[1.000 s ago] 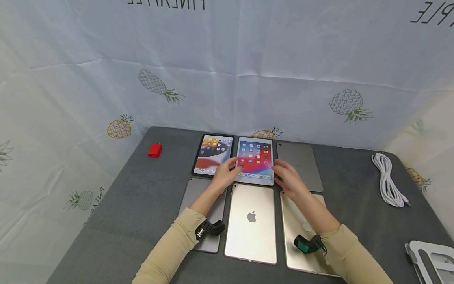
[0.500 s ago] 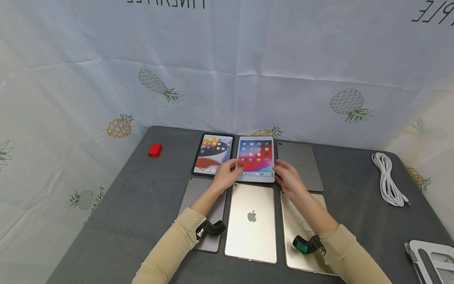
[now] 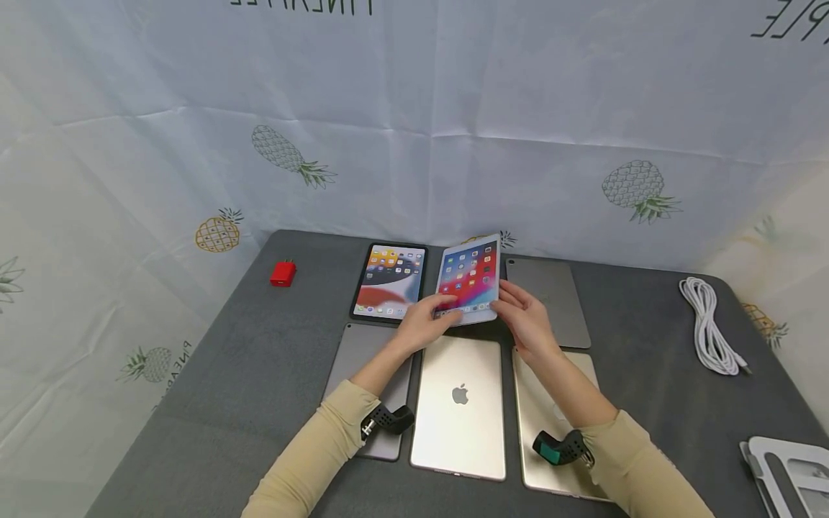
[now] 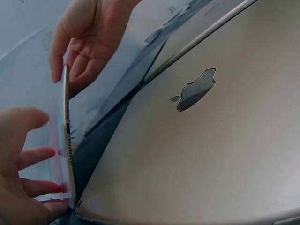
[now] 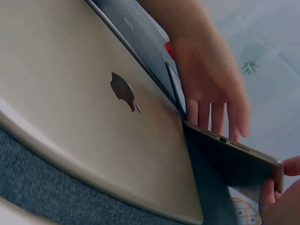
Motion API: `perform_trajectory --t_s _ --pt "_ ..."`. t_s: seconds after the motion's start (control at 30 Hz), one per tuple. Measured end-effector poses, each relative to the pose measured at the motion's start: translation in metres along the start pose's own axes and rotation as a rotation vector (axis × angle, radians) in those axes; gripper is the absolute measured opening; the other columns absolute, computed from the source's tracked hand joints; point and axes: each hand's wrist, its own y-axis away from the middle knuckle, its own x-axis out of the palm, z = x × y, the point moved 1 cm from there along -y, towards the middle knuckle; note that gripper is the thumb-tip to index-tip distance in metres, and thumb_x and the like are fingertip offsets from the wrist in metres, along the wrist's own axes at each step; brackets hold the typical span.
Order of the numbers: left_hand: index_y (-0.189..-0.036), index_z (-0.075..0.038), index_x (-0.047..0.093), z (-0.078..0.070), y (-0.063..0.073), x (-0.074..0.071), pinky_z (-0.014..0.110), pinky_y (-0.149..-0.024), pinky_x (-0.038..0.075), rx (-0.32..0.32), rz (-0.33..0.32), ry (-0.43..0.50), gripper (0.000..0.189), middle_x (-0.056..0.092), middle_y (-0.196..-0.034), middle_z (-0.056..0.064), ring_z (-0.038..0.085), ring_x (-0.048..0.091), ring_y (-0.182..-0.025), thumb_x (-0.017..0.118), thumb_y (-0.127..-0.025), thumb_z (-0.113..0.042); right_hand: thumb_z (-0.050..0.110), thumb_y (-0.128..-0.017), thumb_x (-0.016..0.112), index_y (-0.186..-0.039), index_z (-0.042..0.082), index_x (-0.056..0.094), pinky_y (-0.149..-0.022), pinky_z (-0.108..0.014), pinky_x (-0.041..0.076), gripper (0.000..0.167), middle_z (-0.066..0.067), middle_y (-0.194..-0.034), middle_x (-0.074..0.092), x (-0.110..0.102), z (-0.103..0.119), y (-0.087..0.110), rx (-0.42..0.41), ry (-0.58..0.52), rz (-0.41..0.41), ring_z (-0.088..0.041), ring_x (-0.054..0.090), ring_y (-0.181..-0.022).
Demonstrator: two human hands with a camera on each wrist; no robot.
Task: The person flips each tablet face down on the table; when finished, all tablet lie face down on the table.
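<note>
A white-framed tablet [image 3: 468, 273] with a lit home screen is raised and tilted at the back middle of the table, its right side higher. My right hand [image 3: 527, 320] pinches its lower right corner; in the right wrist view the thumb and a finger lie on either side of that corner, and the tablet's dark back [image 5: 229, 161] shows. My left hand [image 3: 421, 329] lies at its lower left, with extended fingers against the screen. The left wrist view shows the tablet's lower edge [image 4: 68, 136] nearly edge-on, between both hands.
Around it lie a black-framed lit tablet [image 3: 391, 277], a dark grey tablet [image 3: 550, 298], a grey one [image 3: 378, 381] and two gold ones [image 3: 458, 424], backs up. A red charger [image 3: 283, 274], a white cable [image 3: 706, 331] and a white stand [image 3: 790, 467] sit at the sides.
The white-framed tablet has gone from lying flat to raised and tilted, its right side up. Both hands moved with it, and the left hand shifted right over the screen.
</note>
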Motion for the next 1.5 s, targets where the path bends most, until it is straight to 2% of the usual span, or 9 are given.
perform_trajectory --t_s 0.2,0.37,0.67,0.9,1.03,1.13,1.27,1.37,1.5 --pt "-0.14 -0.021 0.056 -0.017 0.001 0.003 0.042 -0.104 0.04 -0.04 0.048 0.028 0.062 0.052 -0.142 0.004 0.023 0.047 -0.13 0.064 -0.088 -0.054 0.008 -0.097 0.059 -0.148 0.002 0.038 -0.102 -0.029 0.041 0.056 -0.014 -0.147 0.046 0.009 0.005 0.006 -0.072 0.041 0.035 -0.024 0.049 -0.13" --pt "-0.144 -0.022 0.051 -0.033 0.0 0.002 0.044 -0.102 0.042 -0.029 0.06 -0.045 0.078 0.048 -0.146 0.004 0.024 0.044 -0.132 0.064 -0.081 -0.066 0.012 -0.099 0.056 -0.151 0.004 0.033 -0.105 -0.03 0.039 0.057 -0.011 -0.151 0.041 0.014 0.006 0.01 -0.117 0.052 0.081 -0.02 0.045 -0.134" --pt "-0.14 -0.015 0.055 -0.042 -0.002 -0.004 0.038 -0.087 0.051 0.036 -0.022 -0.109 0.072 0.057 -0.136 0.012 0.025 0.057 -0.116 0.068 -0.083 -0.057 0.04 -0.103 0.047 -0.154 0.013 0.031 -0.111 -0.035 0.032 0.059 -0.003 -0.155 0.035 0.019 0.011 0.018 -0.157 0.032 0.197 -0.017 0.036 -0.139" --pt "-0.141 -0.017 0.054 -0.041 -0.002 -0.005 0.034 -0.081 0.052 0.106 -0.068 -0.119 0.063 0.058 -0.133 0.017 0.024 0.061 -0.111 0.065 -0.089 -0.051 0.039 -0.106 0.036 -0.156 0.012 0.02 -0.112 -0.042 0.03 0.059 -0.001 -0.16 0.023 0.02 0.012 0.018 -0.171 -0.036 0.333 -0.017 0.027 -0.144" --pt "-0.142 -0.015 0.051 -0.041 -0.001 -0.006 0.029 -0.068 0.048 0.154 -0.073 -0.135 0.058 0.062 -0.127 0.017 0.021 0.064 -0.096 0.059 -0.095 -0.047 0.038 -0.106 0.035 -0.157 0.013 0.02 -0.111 -0.043 0.033 0.058 -0.002 -0.16 0.023 0.02 0.011 0.018 -0.17 -0.021 0.365 -0.021 0.028 -0.143" --pt "-0.143 -0.013 0.049 -0.04 -0.001 -0.008 0.027 -0.058 0.042 0.169 -0.089 -0.128 0.055 0.07 -0.109 0.018 0.02 0.062 -0.075 0.054 -0.098 -0.044 0.036 -0.106 0.038 -0.155 0.009 0.023 -0.108 -0.04 0.038 0.058 -0.007 -0.158 0.028 0.02 0.01 0.018 -0.157 -0.028 0.36 -0.024 0.032 -0.141" --pt "-0.145 -0.011 0.047 -0.038 0.0 -0.01 0.025 -0.055 0.043 0.158 -0.123 -0.087 0.055 0.072 -0.097 0.011 0.015 0.059 -0.062 0.048 -0.101 -0.044 0.03 -0.106 0.041 -0.152 0.003 0.029 -0.103 -0.034 0.042 0.055 -0.013 -0.154 0.034 0.017 0.003 0.017 -0.095 0.004 0.319 -0.027 0.036 -0.139" --pt "-0.144 -0.009 0.046 -0.036 0.001 -0.011 0.026 -0.061 0.05 0.174 -0.154 -0.06 0.054 0.071 -0.111 0.009 0.014 0.067 -0.076 0.046 -0.102 -0.042 0.025 -0.107 0.039 -0.151 0.002 0.031 -0.105 -0.035 0.041 0.051 -0.015 -0.153 0.034 0.013 -0.004 0.016 -0.038 0.064 0.288 -0.029 0.037 -0.138" --pt "-0.142 -0.007 0.049 -0.036 0.005 -0.011 0.031 -0.072 0.055 0.215 -0.222 -0.026 0.048 0.068 -0.117 0.011 0.014 0.069 -0.091 0.048 -0.102 -0.034 0.019 -0.106 0.039 -0.151 -0.001 0.03 -0.11 -0.04 0.035 0.05 -0.018 -0.155 0.029 0.009 -0.011 0.015 0.025 0.109 0.276 -0.033 0.034 -0.139"
